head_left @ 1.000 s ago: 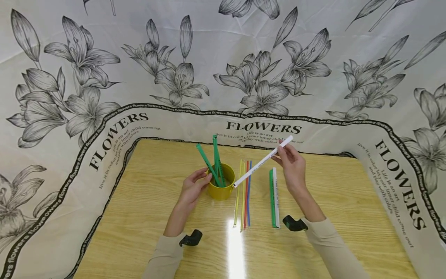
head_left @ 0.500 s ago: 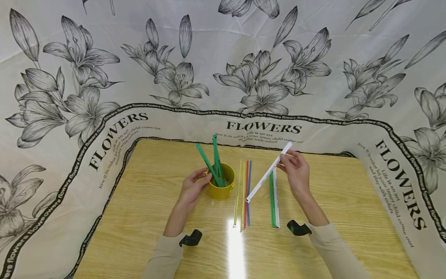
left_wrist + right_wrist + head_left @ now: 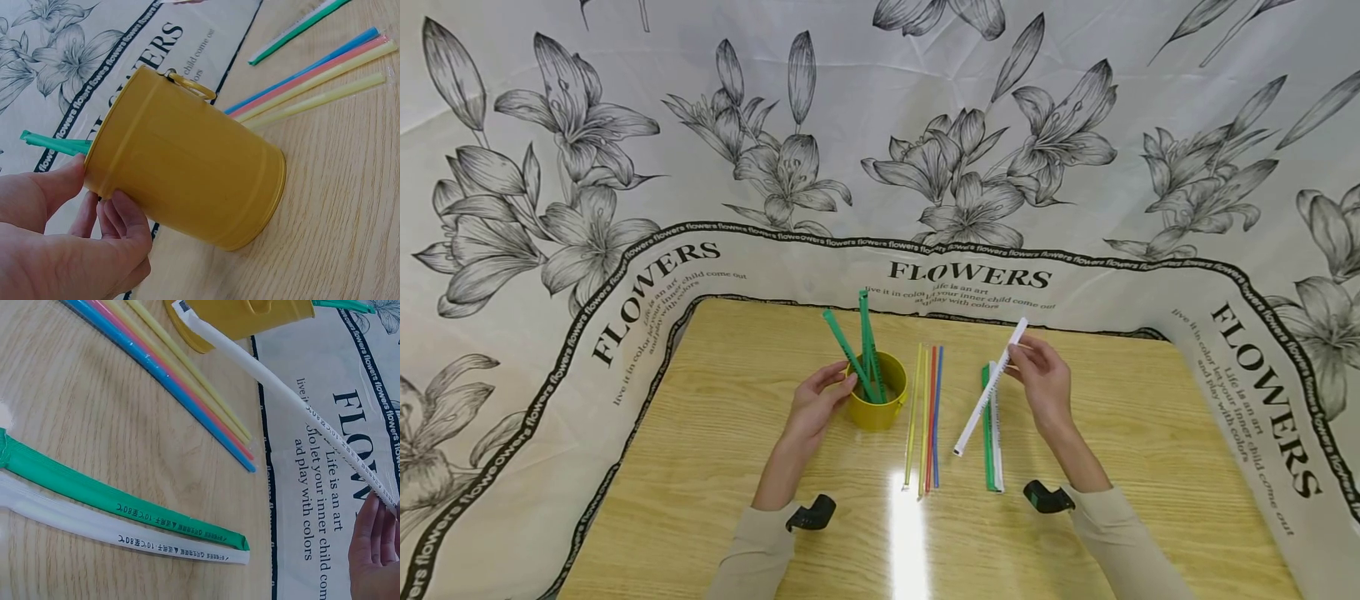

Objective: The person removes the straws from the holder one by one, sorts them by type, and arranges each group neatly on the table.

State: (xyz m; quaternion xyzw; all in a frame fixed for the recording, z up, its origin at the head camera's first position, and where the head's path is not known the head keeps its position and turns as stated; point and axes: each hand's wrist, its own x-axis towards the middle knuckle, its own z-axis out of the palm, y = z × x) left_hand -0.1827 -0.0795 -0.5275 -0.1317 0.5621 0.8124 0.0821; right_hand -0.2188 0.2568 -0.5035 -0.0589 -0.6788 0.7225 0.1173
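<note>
A small yellow bucket (image 3: 876,414) stands upright on the table, with several green wrapped straws (image 3: 865,354) leaning out of its mouth. My left hand (image 3: 812,407) holds the bucket's left side, thumb at the rim and fingers bent against the wall in the left wrist view. Near its upper end, my right hand (image 3: 1043,379) pinches a white paper-wrapped straw (image 3: 983,408), which slants down to the left. In the head view this straw crosses over a green wrapped straw (image 3: 125,494) and another white wrapped straw (image 3: 119,528) lying side by side.
Between the bucket and that pair lie thin straws in clear wrap: two yellow (image 3: 912,417), one red (image 3: 932,400) and one blue (image 3: 937,417). A white flower-printed cloth (image 3: 805,267) hangs behind the wooden table (image 3: 715,467).
My right hand has moved right and slightly nearer with the white straw, whose lower end has swung from the bucket's rim past the thin straws. My left hand and the bucket have stayed put.
</note>
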